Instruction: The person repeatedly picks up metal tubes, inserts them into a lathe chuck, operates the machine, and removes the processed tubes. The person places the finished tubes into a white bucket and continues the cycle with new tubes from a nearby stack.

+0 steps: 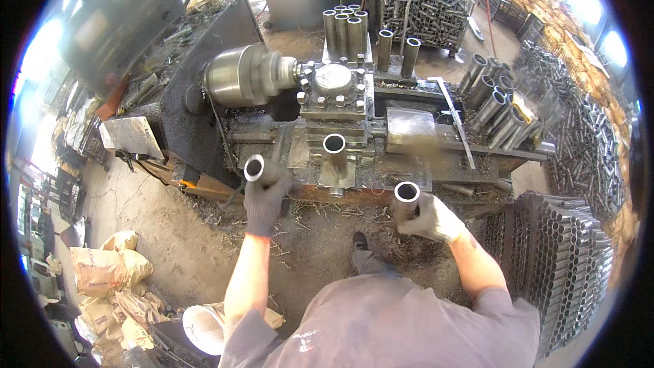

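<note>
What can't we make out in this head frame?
All in the head view:
Lower part of the left tube: hidden by the gloved left hand.
Deep inside the right tube, in the right hand: lost in shadow.
Front detail of the chuck: blurred, cause unclear.
Second foot: hidden by the torso; one shoe shows.

The tubes (400, 212) are smooth metal and the gloves (263, 206) matt cloth.

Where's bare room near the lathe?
Flat metal plate between tool post and caliper looks bare; floor between paper sacks and lathe, mostly. Crowded: leaning tubes right of the caliper, upright tubes behind the tool post.
</note>
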{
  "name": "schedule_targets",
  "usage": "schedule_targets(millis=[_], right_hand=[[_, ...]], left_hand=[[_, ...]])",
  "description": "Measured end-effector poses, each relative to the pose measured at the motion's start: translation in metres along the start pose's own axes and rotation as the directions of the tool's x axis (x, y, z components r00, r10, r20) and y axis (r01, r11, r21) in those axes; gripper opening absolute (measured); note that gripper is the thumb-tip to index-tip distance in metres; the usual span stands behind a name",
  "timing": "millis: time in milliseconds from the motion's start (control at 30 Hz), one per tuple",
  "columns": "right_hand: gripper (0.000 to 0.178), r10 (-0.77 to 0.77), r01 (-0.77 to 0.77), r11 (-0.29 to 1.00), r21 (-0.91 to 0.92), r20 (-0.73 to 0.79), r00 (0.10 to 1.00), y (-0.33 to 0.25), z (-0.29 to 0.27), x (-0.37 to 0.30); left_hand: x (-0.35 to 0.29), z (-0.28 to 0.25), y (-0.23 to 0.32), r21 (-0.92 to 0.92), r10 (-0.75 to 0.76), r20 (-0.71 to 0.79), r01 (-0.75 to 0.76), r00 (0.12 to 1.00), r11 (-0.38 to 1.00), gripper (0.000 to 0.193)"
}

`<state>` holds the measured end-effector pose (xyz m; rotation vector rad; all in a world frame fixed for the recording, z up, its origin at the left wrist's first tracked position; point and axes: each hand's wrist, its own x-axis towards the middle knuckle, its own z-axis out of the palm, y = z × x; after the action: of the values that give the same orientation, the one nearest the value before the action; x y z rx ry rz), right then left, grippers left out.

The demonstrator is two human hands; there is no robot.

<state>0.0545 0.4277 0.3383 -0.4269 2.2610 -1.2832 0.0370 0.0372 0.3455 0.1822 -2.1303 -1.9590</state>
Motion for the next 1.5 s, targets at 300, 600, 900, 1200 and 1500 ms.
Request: schedule_targets(millis=[300, 600, 900, 1200, 1500], right_hand=[[0.03, -0.167, 0.191, 0.982, -0.01, -0.532, 0.83, -0.034, 0.043, 0.138], [0.054, -0.203, 0.1, 0.975, -0.196, -0.624, 0.755, -0.031, 0.08, 0.165], [0.026, -0.212, 0.167, 0.977, -0.131, -0.613, 0.761, -0.105, -0.054, 0.147], [0.067, -0.393, 0.284, 0.854, -0.436, -0.184, 0.901, -0.203, -0.147, 0.344], [0.025, -0.005, 0.597, -0.066, -0.8, 0.598, 0.801, -0.099, -0.131, 0.552]], left_hand=[[0.139, 0.019, -0.069, 0.441, -0.212, 0.163, 0.121, 0.964, 0.889, 0.039], [0.122, -0.007, -0.1, 0.295, 0.068, 0.131, -0.104, 0.989, 0.95, 0.057], [0.089, -0.267, -0.259, 0.524, 0.095, -0.715, 0.441, 0.693, 0.729, 0.042], [0.092, -0.355, -0.259, -0.358, -0.335, -0.536, 0.15, 0.775, 0.921, 0.04], [0.033, -0.281, -0.316, -0.468, -0.555, -0.48, 0.337, 0.679, 0.817, 0.021]])
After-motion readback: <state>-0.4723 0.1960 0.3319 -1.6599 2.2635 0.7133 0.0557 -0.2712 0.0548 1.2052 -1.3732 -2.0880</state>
